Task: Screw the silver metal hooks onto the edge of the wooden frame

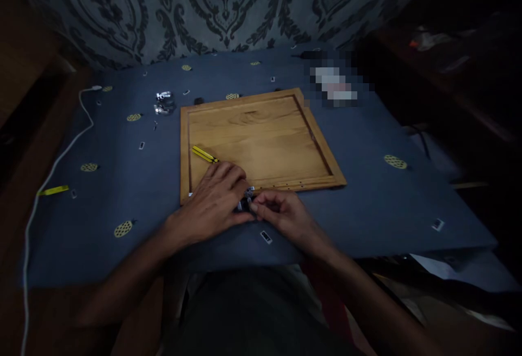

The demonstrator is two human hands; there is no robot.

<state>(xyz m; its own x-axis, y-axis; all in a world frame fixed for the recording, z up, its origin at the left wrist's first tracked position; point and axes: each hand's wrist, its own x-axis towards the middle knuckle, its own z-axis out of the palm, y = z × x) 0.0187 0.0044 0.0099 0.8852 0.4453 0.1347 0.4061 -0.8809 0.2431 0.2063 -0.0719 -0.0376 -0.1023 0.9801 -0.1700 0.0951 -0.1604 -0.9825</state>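
A framed wooden panel (pixel 261 138), like a cabinet door, lies flat on the blue cloth. At its near edge sits a small metal hinge (pixel 247 201), partly hidden by my fingers. My left hand (pixel 218 195) reaches over the panel's near left part, its thumb and fingers closed around the hinge. From the right, my right hand (pixel 285 213) pinches at the hinge; whatever is between those fingertips is too small to make out. A yellow-and-black handled tool (pixel 205 154) rests on the panel just beyond my left hand. Several small dark holes run along the near edge of the frame.
More metal hinges (pixel 163 103) lie left of the panel, with tiny pieces (pixel 155 125) beside them. A yellow strip-like object (pixel 54 189) and a white cable (pixel 61 155) lie at the left. Patterned fabric (pixel 224 5) hangs behind the table. A blurred-out item (pixel 334 84) is at the back right.
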